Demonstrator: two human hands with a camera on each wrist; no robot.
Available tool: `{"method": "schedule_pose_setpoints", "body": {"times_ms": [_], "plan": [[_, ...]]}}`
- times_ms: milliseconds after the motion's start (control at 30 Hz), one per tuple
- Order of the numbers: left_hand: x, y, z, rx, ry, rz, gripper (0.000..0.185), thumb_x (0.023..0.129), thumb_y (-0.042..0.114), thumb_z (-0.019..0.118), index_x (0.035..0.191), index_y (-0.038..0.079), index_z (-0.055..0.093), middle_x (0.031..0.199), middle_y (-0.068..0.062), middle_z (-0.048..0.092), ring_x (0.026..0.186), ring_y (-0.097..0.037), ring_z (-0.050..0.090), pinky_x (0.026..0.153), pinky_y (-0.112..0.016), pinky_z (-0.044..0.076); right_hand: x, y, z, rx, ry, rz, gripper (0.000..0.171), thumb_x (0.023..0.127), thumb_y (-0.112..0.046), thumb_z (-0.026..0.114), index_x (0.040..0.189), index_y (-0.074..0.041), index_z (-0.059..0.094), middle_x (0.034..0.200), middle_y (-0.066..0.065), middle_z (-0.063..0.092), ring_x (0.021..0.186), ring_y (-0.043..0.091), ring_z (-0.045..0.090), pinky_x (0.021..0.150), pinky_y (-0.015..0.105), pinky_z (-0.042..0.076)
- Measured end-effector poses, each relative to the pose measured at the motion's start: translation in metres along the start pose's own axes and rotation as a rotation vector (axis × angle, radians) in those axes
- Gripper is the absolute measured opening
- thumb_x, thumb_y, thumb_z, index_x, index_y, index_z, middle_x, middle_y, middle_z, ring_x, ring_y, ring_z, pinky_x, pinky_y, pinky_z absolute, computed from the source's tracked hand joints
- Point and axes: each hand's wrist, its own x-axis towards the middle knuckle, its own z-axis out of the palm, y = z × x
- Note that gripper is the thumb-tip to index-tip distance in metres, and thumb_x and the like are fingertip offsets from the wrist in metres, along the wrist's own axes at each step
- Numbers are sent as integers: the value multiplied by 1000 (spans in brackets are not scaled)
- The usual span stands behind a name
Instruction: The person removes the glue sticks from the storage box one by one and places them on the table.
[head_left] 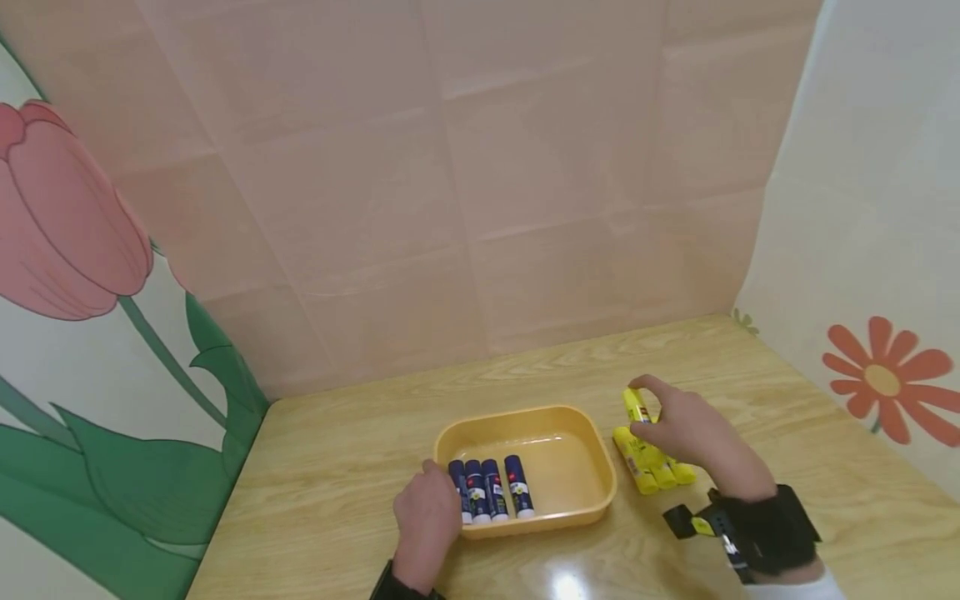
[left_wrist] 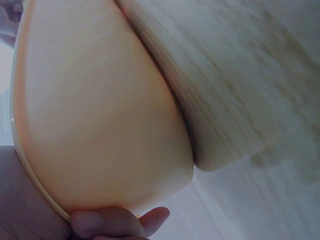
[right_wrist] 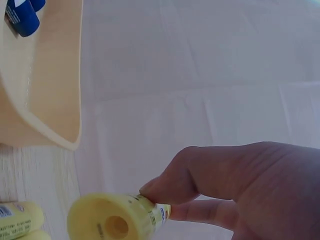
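Head view has the yellow tray [head_left: 566,479] on the worktop [head_left: 337,467], with the left hand [head_left: 427,504] at its near left corner. From the left wrist view, the fingers [left_wrist: 110,222] curl against the outside just under the rim, so that grip is hanging onto the tray, most likely to steady it. Four blue tubes [head_left: 476,492] lie inside, all with dark caps pointing away; three sit close together by the left wall and one lies slightly apart, which looks like someone going for a neat row. Over to the right of the tray, the right hand [head_left: 693,429] pinches a yellow tube [head_left: 636,406] between thumb and finger. Lightweight thing like that probably only needs a pinch, and its hollow end is left poking free in the right wrist view. More yellow tubes [head_left: 636,462] lie side by side on the worktop right below, probably bunched there for easy reach. Can't tell if the pinched one touches them, or exactly how many there are.
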Motion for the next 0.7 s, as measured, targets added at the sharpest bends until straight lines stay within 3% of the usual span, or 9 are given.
{"method": "schedule_pose_setpoints", "body": {"times_ms": [200, 367, 567, 700], "plan": [[0, 1, -2, 10, -28, -18, 33, 95, 22, 64, 115, -3, 56, 73, -12, 54, 62, -22, 55, 58, -39, 50, 1, 14, -8, -3, 9, -2, 66, 90, -25, 67, 144, -1, 39, 69, 5, 54, 57, 18, 50, 52, 34, 42], [0, 2, -1, 14, -31, -27, 33, 95, 23, 65, 114, -3, 56, 74, -12, 54, 62, -22, 55, 58, -38, 50, 3, 27, -13, -20, 3, 34, 66, 91, -26, 67, 144, 0, 38, 96, 20, 65, 68, 22, 55, 59, 36, 45], [-1, 3, -1, 17, -22, -32, 31, 94, 23, 66, 111, -2, 57, 74, -12, 56, 63, -23, 56, 59, -39, 51, 6, 40, -17, -24, -18, 80, 66, 93, -27, 65, 145, 1, 36, 122, 38, 56, 82, 31, 59, 66, 44, 51], [-1, 3, -2, 17, -23, -29, 30, 95, 24, 66, 109, -2, 57, 74, -12, 56, 63, -23, 57, 59, -40, 51, 7, 47, -19, -39, -16, 89, 65, 93, -27, 64, 145, 1, 35, 128, 42, 52, 88, 36, 62, 71, 54, 52]]}}
